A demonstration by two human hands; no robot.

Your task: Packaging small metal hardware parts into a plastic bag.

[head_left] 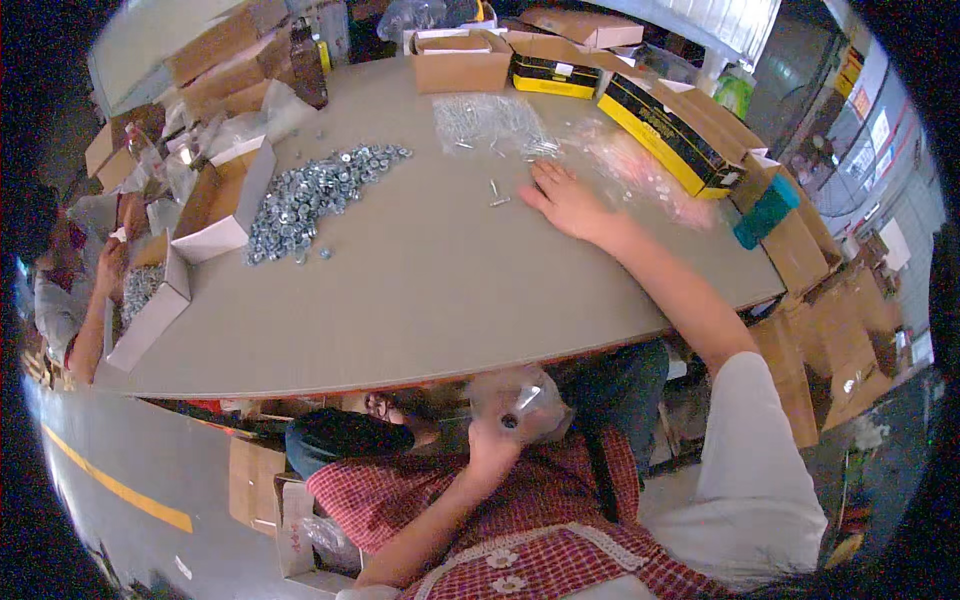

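My left hand (493, 448) is closed around a clear plastic bag (540, 397) over my lap, just below the table edge. One small dark round piece (509, 421) shows at the bag, by my fingers. Out on the table, my right hand (568, 203) lies palm down with its fingers stretched forward and the thumb apart. Its fingertips reach the edge of a spread of small silver metal pins (540, 147) on clear plastic (485, 118). Two loose pins (497, 194) lie left of the thumb. Whether anything is under the fingers is hidden.
A heap of silver nuts (310, 200) covers the table's left part, beside an open cardboard box (222, 195). Black-and-yellow boxes (668, 135) and a brown box (462, 62) line the far edge. Clear bags with pinkish contents (650, 165) lie right. Another person's arm (98, 300) is at far left.
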